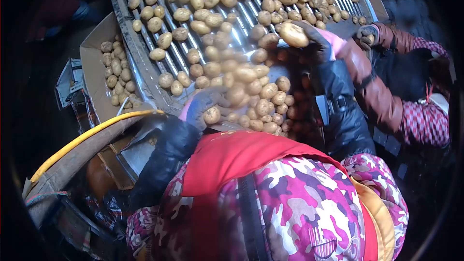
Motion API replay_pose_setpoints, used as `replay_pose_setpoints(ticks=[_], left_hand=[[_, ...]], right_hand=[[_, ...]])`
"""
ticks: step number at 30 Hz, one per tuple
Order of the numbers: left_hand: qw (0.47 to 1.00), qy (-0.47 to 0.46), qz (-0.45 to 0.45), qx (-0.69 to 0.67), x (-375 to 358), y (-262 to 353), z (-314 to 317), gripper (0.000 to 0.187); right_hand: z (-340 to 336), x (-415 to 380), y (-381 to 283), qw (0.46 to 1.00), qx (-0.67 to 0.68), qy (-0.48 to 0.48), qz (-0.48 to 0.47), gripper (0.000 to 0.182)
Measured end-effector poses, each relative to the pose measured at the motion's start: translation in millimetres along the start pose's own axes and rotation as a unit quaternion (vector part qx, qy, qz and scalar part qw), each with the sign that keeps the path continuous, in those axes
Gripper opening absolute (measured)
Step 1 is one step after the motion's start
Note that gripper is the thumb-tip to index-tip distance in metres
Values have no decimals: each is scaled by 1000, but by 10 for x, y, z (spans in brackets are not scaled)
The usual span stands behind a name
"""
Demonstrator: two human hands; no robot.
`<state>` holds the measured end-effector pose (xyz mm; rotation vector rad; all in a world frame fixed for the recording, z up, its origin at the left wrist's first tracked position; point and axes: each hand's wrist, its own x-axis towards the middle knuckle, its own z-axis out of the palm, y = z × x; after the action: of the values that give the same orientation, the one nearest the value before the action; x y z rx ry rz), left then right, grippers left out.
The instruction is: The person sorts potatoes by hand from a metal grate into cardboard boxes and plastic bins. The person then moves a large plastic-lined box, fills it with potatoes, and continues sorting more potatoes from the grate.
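Note:
My left hand (pixel 199 107), in a grey and pink glove, is at the near edge of the potato heap. Its fingers curl around a small potato (pixel 211 115). Farther right and higher up, my gloved right hand (pixel 316 42) grips a larger pale potato (pixel 294 35) above the rollers. Between my hands lies a pile of potatoes (pixel 268 107), partly blurred by a smear on the view. More potatoes (pixel 198 1) cover the metal roller conveyor (pixel 175 54) beyond.
A cardboard box (pixel 92 43) of potatoes stands left of the conveyor. A yellow hose-like rim (pixel 87 140) curves at the lower left. On the right, a co-worker's brown sleeve (pixel 386 104) reaches in, and a gloved hand (pixel 367 37) is at the conveyor's side.

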<state>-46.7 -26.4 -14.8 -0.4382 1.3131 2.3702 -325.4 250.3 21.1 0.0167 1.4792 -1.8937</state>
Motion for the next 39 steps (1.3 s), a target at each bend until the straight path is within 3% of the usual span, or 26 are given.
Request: replay_pose_setpoints(ticks=[1, 3, 4, 6, 7, 8, 9, 11, 13, 15, 17, 18, 19, 20, 21, 22, 26, 28, 29, 30, 32, 34, 36, 37, 38, 39], left_hand=[[995, 36, -45, 80, 31, 76, 66, 55], [956, 107, -130, 240, 69, 346, 227, 52], [907, 116, -38, 404, 73, 352, 335, 59], [757, 99, -7, 646, 167, 335, 485, 62], [660, 88, 5, 746, 226, 329, 556, 64], [654, 77, -50, 751, 334, 312, 596, 70], [631, 80, -43, 770, 430, 193, 563, 68], [624, 50, 2, 780, 532, 109, 470, 65], [690, 49, 1, 722, 440, 432, 542, 63], [916, 46, -114, 382, 393, 403, 181, 69], [991, -6, -82, 101, 171, 462, 21, 65], [997, 20, 16, 68, 104, 345, -26, 64], [1000, 14, 12, -9, 21, 336, -28, 64], [996, 8, 9, -88, -74, 334, -11, 64], [986, 0, 8, -167, -164, 341, 33, 63], [984, 80, 10, -157, -242, 459, 257, 64], [980, 92, 21, -174, -123, 109, 2, 64], [981, 63, 29, -182, -100, 40, -19, 67], [981, 47, 33, -184, -100, 12, -33, 69], [978, 10, 3, -209, -114, -17, -87, 73], [975, -5, 1, -224, -188, 100, 77, 75], [976, -50, -33, -210, -287, 179, 62, 77], [974, -32, -7, -223, -373, 176, 124, 76], [973, -23, 8, -228, -413, 170, 129, 76], [959, -29, 18, -281, -422, 51, 10, 71], [949, -23, 44, -311, -448, 18, 7, 66]], right_hand=[[-179, -55, 163, 993, 111, 45, -17, 60], [-411, 0, 267, 991, 73, 74, -86, 52], [-431, 46, 247, 992, 87, 88, -24, 43], [-419, 250, 247, 965, -255, 15, -53, 39], [-33, 209, 106, 893, -441, 2, -84, 44], [179, 243, 119, 799, -596, 10, -81, 52], [338, 283, 162, 677, -732, 16, -77, 62], [428, 471, 518, 641, -765, 20, -53, 68], [397, 559, 536, 674, -738, -21, -34, 67], [509, 455, 386, 710, -704, -31, 19, 67], [167, 467, 600, 783, -622, -17, -2, 73], [29, 422, 628, 800, -599, -25, -24, 71], [-10, 317, 684, 816, -576, -35, -43, 70], [74, 155, 698, 911, -408, -51, 19, 63], [207, -53, 603, 960, -259, -69, 86, 57], [382, -327, 452, 977, -118, -89, 152, 50], [706, -607, 565, 929, 180, -194, 259, 33], [1011, -779, 427, 929, 125, -116, 327, 34], [913, -702, 656, 906, 159, -136, 368, 38], [923, -645, 713, 917, 79, -193, 340, 42], [1228, -715, 779, 958, -40, -234, 163, 45], [1561, -863, 599, 952, 104, -209, 197, 46], [1599, -888, 523, 917, 99, -231, 310, 51], [1490, -762, 729, 931, -79, -268, 236, 53], [1379, -616, 921, 908, -254, -296, 149, 58], [1334, -523, 1003, 850, -419, -315, 53, 65]])
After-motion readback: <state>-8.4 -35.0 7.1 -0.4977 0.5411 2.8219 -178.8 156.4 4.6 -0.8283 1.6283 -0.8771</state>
